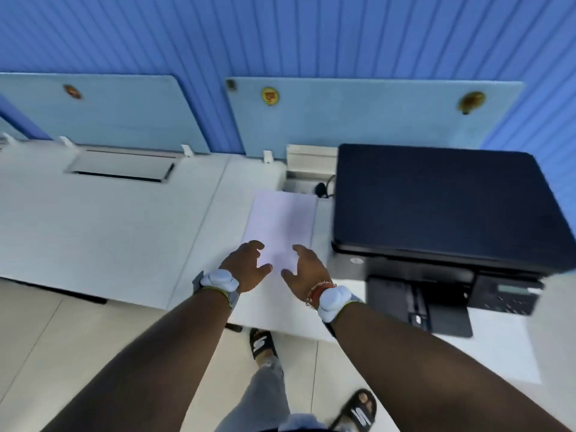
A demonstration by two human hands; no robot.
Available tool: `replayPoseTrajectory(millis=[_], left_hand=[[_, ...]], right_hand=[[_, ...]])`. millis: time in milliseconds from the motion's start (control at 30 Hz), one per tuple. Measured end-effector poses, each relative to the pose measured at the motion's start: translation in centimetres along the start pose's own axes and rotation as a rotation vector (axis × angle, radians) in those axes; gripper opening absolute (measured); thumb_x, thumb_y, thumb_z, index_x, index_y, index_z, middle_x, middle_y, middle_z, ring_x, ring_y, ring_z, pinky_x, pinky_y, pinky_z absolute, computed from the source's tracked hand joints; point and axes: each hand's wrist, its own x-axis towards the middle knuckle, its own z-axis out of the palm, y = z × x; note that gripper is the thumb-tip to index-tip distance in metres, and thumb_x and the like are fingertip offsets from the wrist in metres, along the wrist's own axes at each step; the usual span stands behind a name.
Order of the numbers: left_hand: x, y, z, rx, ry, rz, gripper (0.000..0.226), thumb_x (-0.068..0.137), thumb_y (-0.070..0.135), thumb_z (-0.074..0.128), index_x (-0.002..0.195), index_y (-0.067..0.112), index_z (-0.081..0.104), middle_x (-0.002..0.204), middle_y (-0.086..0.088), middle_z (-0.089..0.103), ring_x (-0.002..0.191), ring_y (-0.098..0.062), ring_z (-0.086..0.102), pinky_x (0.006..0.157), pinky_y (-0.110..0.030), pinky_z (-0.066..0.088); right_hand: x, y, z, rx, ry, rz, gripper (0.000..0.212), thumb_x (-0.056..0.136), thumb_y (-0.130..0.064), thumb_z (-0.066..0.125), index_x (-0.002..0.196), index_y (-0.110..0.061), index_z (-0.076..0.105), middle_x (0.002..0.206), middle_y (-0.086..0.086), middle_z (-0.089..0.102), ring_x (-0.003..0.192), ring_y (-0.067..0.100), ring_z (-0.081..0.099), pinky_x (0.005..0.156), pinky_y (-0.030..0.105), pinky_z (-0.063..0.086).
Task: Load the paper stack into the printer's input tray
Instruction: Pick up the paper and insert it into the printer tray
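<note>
A white paper stack (282,222) lies flat on the white desk (109,219), just left of the black printer (442,201). The printer's black input tray (417,304) sticks out at its front, toward me. My left hand (246,266) hovers at the stack's near left corner with fingers spread. My right hand (304,269) is at the near right corner, fingers spread too. Neither hand holds the paper; whether the fingertips touch it I cannot tell. Both wrists carry white bands.
Light blue divider panels (374,116) stand along the desk's back edge before a blue slatted wall. An open cable hatch (308,169) with a plug sits behind the stack; a closed hatch (121,166) lies at the left. My sandalled feet stand on the tiled floor (62,338).
</note>
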Motion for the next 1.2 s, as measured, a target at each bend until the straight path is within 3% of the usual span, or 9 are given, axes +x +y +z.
replayPoseTrajectory(millis=[167, 300, 500, 633, 800, 933, 1033, 1100, 1200], left_hand=[[5.5, -1.7, -0.9, -0.14, -0.07, -0.108, 0.09, 0.085, 0.054, 0.067, 0.155, 0.015, 0.026, 0.156, -0.014, 0.037, 0.138, -0.033, 0.046, 0.114, -0.043, 0.038], [11.6, -4.5, -0.4, -0.302, -0.148, -0.22, 0.094, 0.085, 0.049, 0.069, 0.155, 0.007, 0.022, 0.156, -0.02, 0.035, 0.14, -0.035, 0.044, 0.115, -0.044, 0.036], [15.0, -3.7, 1.2, -0.45, -0.159, -0.315, 0.052, 0.091, 0.032, 0.056, 0.132, 0.0, 0.049, 0.125, -0.021, 0.063, 0.118, -0.039, 0.059, 0.097, -0.041, 0.049], [15.9, -2.7, 1.8, -0.469, -0.155, -0.268, 0.041, 0.095, 0.023, 0.052, 0.121, -0.008, 0.055, 0.122, -0.028, 0.065, 0.111, -0.043, 0.062, 0.091, -0.042, 0.049], [15.4, -2.1, 3.0, -0.335, -0.084, -0.164, 0.03, 0.102, 0.018, 0.043, 0.128, 0.004, 0.046, 0.119, -0.019, 0.065, 0.111, -0.04, 0.062, 0.08, -0.03, 0.038], [12.8, -3.6, 2.5, -0.48, 0.037, -0.155, 0.028, 0.101, 0.015, 0.041, 0.125, 0.003, 0.05, 0.115, -0.02, 0.065, 0.106, -0.041, 0.062, 0.086, -0.036, 0.045], [10.3, -4.4, 1.9, -0.657, 0.071, -0.157, 0.025, 0.1, 0.011, 0.046, 0.121, -0.001, 0.053, 0.111, -0.019, 0.064, 0.101, -0.036, 0.061, 0.087, -0.037, 0.044], [7.5, -4.0, 2.0, -0.748, 0.107, -0.163, 0.02, 0.099, 0.01, 0.049, 0.115, -0.001, 0.055, 0.103, -0.017, 0.064, 0.093, -0.03, 0.059, 0.082, -0.034, 0.043], [4.2, -3.1, 2.9, -0.77, 0.187, -0.177, 0.018, 0.099, 0.01, 0.05, 0.113, -0.001, 0.055, 0.102, -0.014, 0.064, 0.091, -0.027, 0.057, 0.08, -0.031, 0.04]], right_hand=[[6.6, -1.6, -0.6, 0.116, 0.124, 0.225, 0.082, 0.09, -0.036, 0.067, 0.156, -0.01, 0.028, 0.153, 0.017, 0.044, 0.138, 0.033, 0.048, 0.113, 0.038, 0.04], [12.4, -1.0, 0.1, 0.091, 0.141, 0.484, 0.083, 0.086, -0.042, 0.068, 0.152, -0.008, 0.031, 0.148, 0.02, 0.045, 0.133, 0.041, 0.051, 0.111, 0.046, 0.043], [14.3, 1.6, 0.6, 0.034, 0.146, 0.727, 0.086, 0.076, -0.052, 0.075, 0.136, -0.005, 0.035, 0.14, 0.02, 0.035, 0.129, 0.044, 0.045, 0.111, 0.05, 0.039], [14.3, 1.3, 0.9, -0.011, 0.138, 0.744, 0.098, 0.074, -0.054, 0.076, 0.147, -0.008, 0.028, 0.146, 0.019, 0.031, 0.133, 0.045, 0.04, 0.112, 0.049, 0.037], [13.5, 1.9, 1.1, 0.075, 0.172, 0.713, 0.097, 0.075, -0.049, 0.076, 0.151, -0.014, 0.027, 0.147, 0.015, 0.033, 0.134, 0.043, 0.04, 0.112, 0.046, 0.037], [12.1, 2.0, 0.4, 0.224, 0.208, 0.685, 0.092, 0.08, -0.049, 0.072, 0.154, -0.017, 0.028, 0.15, 0.013, 0.036, 0.137, 0.039, 0.043, 0.113, 0.045, 0.038], [10.8, 1.2, 0.0, 0.484, 0.246, 0.64, 0.077, 0.084, -0.047, 0.071, 0.147, -0.012, 0.043, 0.14, 0.008, 0.055, 0.125, 0.034, 0.058, 0.104, 0.036, 0.046], [8.8, 0.9, -0.2, 0.628, 0.22, 0.59, 0.058, 0.085, -0.04, 0.07, 0.135, -0.013, 0.055, 0.124, 0.007, 0.068, 0.109, 0.032, 0.067, 0.099, 0.039, 0.054], [5.9, 0.9, -0.2, 0.633, 0.195, 0.498, 0.04, 0.091, -0.022, 0.063, 0.129, -0.011, 0.059, 0.121, 0.01, 0.069, 0.11, 0.034, 0.066, 0.101, 0.044, 0.053]])
